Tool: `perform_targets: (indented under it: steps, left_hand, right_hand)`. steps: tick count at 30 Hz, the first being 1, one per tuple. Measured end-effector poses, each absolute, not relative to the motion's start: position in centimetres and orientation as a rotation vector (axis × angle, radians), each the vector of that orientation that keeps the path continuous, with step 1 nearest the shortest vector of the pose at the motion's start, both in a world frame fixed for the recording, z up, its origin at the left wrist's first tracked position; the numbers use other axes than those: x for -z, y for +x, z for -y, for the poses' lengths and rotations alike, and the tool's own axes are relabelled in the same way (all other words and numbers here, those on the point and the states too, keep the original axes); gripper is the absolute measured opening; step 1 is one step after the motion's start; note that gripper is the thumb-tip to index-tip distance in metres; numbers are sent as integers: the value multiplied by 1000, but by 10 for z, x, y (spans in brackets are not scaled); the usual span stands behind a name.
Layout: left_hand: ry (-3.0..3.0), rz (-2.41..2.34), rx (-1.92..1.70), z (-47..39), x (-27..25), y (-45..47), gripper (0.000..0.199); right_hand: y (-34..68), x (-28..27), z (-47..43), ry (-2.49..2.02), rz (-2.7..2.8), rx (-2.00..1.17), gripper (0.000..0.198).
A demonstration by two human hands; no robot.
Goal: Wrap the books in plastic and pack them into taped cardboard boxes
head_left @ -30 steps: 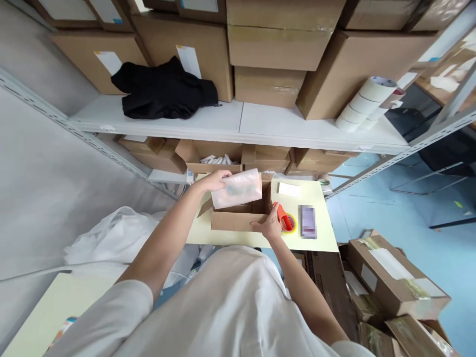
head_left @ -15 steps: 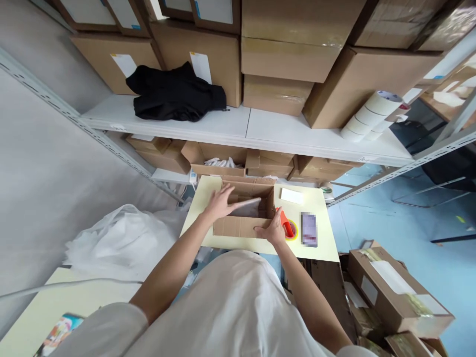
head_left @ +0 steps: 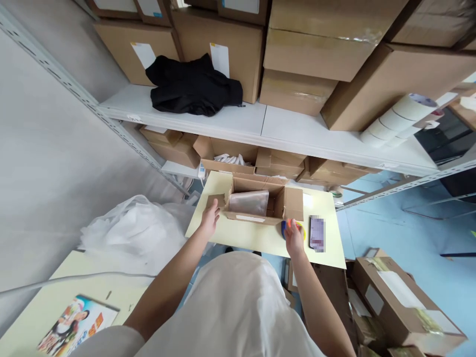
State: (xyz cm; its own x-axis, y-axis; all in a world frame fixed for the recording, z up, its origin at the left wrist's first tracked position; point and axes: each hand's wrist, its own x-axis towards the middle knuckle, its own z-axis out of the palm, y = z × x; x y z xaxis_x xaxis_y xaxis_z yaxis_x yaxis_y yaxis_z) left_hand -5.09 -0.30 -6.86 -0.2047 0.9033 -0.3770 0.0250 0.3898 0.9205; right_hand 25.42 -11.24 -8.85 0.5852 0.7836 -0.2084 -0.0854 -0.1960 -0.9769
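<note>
An open cardboard box [head_left: 256, 218] stands on the pale yellow table, with side flaps spread left and right. Inside it lies a clear plastic-wrapped packet [head_left: 249, 202]. My left hand [head_left: 210, 218] is at the left flap [head_left: 216, 200], its fingers loosely extended; whether it touches the flap is hard to tell. My right hand [head_left: 295, 239] is closed around the orange handle of a tape dispenser [head_left: 292, 224], in front of the right flap [head_left: 294, 203]. The dispenser's yellow and blue parts show on either side of my fingers.
A phone [head_left: 317, 233] lies right of the dispenser on the table [head_left: 241, 237]. Behind stands a shelf [head_left: 230, 121] with cartons, a black garment [head_left: 195, 87] and tape rolls [head_left: 397, 119]. White plastic bags [head_left: 128, 235] are at left; cartons [head_left: 405, 292] are stacked at lower right.
My left hand has left the box's inside and moved to its left flap. My right hand has gone from the box's front corner to the tape dispenser. The front flap no longer hangs outward.
</note>
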Motion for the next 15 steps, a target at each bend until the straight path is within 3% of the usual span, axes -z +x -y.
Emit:
perform_targets:
  steps: [4, 9, 15]
  left_hand:
    - [837, -1480, -1219, -14, 62, -35, 36]
    - [1217, -1500, -1206, -9, 56, -33, 34]
    - [1316, -1338, -1025, -3, 52, -47, 47]
  right_hand:
    - [260, 69, 88, -1483, 496, -899, 48]
    - [263, 47, 73, -1617, 789, -757, 38]
    - [274, 32, 76, -1658, 1121, -902, 48]
